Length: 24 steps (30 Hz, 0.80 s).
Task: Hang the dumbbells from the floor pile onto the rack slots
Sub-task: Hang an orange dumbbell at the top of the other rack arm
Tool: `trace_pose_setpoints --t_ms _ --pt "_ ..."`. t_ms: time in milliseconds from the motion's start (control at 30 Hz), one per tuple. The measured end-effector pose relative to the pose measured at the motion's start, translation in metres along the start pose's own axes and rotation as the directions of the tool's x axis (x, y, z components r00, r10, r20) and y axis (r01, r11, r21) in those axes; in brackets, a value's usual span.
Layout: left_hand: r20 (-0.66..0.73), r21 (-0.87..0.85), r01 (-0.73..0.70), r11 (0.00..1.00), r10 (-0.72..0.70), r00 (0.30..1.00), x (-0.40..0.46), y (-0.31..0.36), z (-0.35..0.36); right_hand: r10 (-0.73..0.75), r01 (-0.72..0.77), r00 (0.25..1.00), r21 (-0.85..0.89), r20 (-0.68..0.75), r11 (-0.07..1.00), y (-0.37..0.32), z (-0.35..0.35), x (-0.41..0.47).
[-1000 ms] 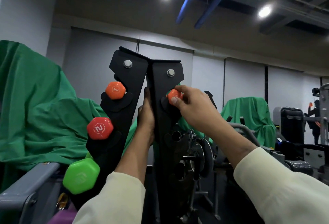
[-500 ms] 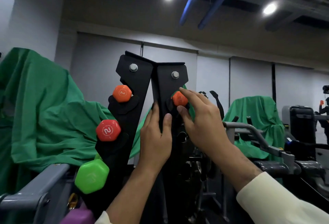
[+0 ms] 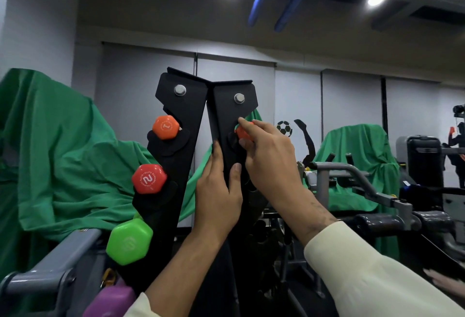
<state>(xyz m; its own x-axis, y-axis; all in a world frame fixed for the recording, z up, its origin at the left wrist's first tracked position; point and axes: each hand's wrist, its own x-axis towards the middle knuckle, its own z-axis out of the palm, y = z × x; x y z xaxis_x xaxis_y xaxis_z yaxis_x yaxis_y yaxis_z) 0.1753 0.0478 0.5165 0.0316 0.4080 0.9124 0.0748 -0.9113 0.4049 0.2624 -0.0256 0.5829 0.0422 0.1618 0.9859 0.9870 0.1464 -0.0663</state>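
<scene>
Dumbbells hang on a black A-frame rack (image 3: 176,165) that rises in the middle of the gym, its two steel side plates meeting at the top, each with a silver bolt. On the left plate an orange dumbbell marked 1 (image 3: 166,127) sits in the top slot, a red one marked 2 (image 3: 149,178) sits in the slot below, a lime green dumbbell (image 3: 129,241) sits lower again, and a purple dumbbell (image 3: 110,303) shows at the bottom edge, though whether that one is seated in a slot I cannot tell. On the right plate, a second orange dumbbell (image 3: 243,132) is at the top slot, mostly hidden by the right hand (image 3: 269,155); its fingers curl round the orange head, the forefinger lying over the top and the thumb beneath. The left hand (image 3: 217,191) grips the inner edge of the right plate just below that slot, fingers straight up behind the steel and thumb pressed flat on its front face. Both arms wear cream sleeves. Green cloth (image 3: 63,153) is draped over bulky shapes behind the rack on the left and again over a machine (image 3: 357,160) on the right. A grey metal frame (image 3: 50,266) crosses the lower left corner, and a soccer-ball sticker (image 3: 284,128) is on the pale wall behind.
</scene>
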Motion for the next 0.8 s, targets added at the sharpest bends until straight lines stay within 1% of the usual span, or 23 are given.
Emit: trace_pose_setpoints --t_ms 200,367,467,633,800 --pt "0.062 0.026 0.007 1.0 -0.008 0.998 0.001 -0.001 -0.008 0.023 -0.023 0.999 0.012 0.026 1.0 0.006 0.004 -0.004" --pt "0.074 0.009 -0.012 1.0 0.011 0.997 -0.009 -0.005 -0.02 0.084 -0.09 0.995 0.136 0.047 0.987 0.01 0.001 -0.017" --pt "0.066 0.015 -0.015 1.0 0.014 0.998 -0.024 -0.011 -0.028 0.116 -0.119 0.993 0.172 0.027 0.978 0.006 -0.004 -0.035" --pt "0.136 0.021 0.039 0.999 -0.041 0.99 -0.057 -0.016 -0.042 0.098 -0.103 0.995 0.183 0.034 0.978 -0.004 -0.007 -0.073" --pt "0.194 0.053 0.053 0.997 -0.063 0.979 -0.087 -0.021 -0.052 0.092 -0.104 0.994 0.2 0.066 0.974 -0.018 -0.009 -0.108"
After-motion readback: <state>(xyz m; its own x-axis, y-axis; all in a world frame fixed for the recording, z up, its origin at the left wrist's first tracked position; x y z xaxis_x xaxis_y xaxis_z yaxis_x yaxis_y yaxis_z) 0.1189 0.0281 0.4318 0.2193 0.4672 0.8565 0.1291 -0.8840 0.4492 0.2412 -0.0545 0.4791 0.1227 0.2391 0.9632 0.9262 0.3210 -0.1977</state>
